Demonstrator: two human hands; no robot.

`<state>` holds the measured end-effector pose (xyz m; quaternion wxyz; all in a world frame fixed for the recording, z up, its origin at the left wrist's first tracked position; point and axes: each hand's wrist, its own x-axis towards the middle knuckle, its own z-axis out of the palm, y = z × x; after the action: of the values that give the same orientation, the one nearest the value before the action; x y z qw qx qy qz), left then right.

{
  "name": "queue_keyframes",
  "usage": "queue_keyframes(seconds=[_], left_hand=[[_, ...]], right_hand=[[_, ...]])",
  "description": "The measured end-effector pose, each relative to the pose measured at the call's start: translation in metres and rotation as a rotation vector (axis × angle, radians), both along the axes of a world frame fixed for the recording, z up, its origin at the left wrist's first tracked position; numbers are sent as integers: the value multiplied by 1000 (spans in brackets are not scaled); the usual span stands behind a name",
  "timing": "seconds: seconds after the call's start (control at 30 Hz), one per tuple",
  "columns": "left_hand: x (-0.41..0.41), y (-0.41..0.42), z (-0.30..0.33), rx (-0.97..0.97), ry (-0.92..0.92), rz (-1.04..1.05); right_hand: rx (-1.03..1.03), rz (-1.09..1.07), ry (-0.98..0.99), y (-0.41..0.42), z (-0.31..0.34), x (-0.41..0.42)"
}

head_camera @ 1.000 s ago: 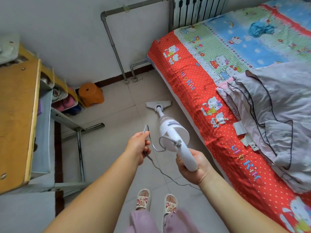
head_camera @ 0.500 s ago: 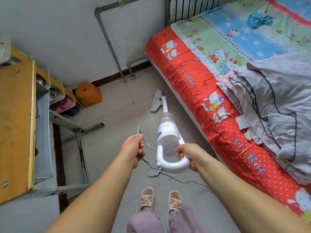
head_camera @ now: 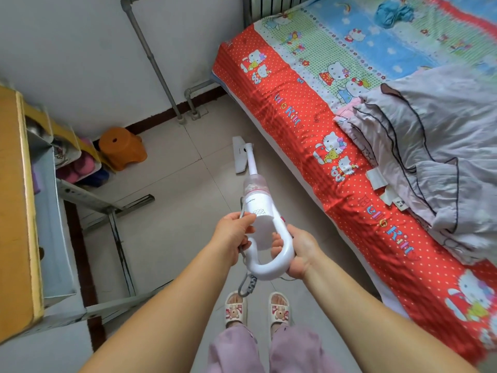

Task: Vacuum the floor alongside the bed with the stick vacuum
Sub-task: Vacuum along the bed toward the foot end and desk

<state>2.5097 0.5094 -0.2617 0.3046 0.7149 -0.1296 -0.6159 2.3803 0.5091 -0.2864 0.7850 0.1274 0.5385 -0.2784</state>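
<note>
A white stick vacuum (head_camera: 262,208) with a clear pink dust cup points away from me over the tiled floor (head_camera: 172,200). Its flat floor head (head_camera: 240,154) lies turned on edge beside the bed (head_camera: 285,103), which has a red cartoon-cat sheet. My right hand (head_camera: 298,251) grips the looped white handle from the right. My left hand (head_camera: 234,232) holds the grey power cord (head_camera: 246,285) against the vacuum's body on the left; the cord loops down below the handle.
A grey blanket (head_camera: 435,157) is heaped on the bed. An orange stool (head_camera: 122,148) stands by the wall near pipes (head_camera: 153,63). A wooden desk (head_camera: 13,211) with a metal frame and a shoe shelf lines the left. My slippered feet (head_camera: 256,308) stand below.
The vacuum has rolled round, its floor head turning from flat to edge-on. My right hand moved from the straight grip to the looped handle. My left hand came in against the body with the cord.
</note>
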Motion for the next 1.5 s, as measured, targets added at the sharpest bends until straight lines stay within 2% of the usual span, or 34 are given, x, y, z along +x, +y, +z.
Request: queue_keyframes(seconds=[0.13, 0.2, 0.3, 0.4, 0.53, 0.67, 0.9, 1.17, 1.5], left_hand=[[-3, -7, 2, 13, -21, -113], [-3, -11, 1, 48, -40, -170], [-5, -14, -5, 117, -87, -254], [-5, -13, -11, 174, -114, -303], [-10, -7, -16, 230, -119, -359], [-17, -4, -27, 296, -137, -350], [-15, -3, -34, 350, -5, -266], [-19, 1, -43, 315, 14, -92], [-16, 5, -51, 326, -3, -32]], right_hand=[[-74, -78, -97, 6, 14, 2], [-119, -45, -96, 10, 23, 5], [-259, 159, -32, 19, 36, 11], [-386, 403, 149, 29, 38, 15], [-417, 498, 264, 40, 32, 18], [-390, 510, 283, 41, 27, 20], [-389, 494, 272, 38, 31, 24], [-374, 517, 291, 39, 33, 29], [-369, 544, 328, 42, 27, 32]])
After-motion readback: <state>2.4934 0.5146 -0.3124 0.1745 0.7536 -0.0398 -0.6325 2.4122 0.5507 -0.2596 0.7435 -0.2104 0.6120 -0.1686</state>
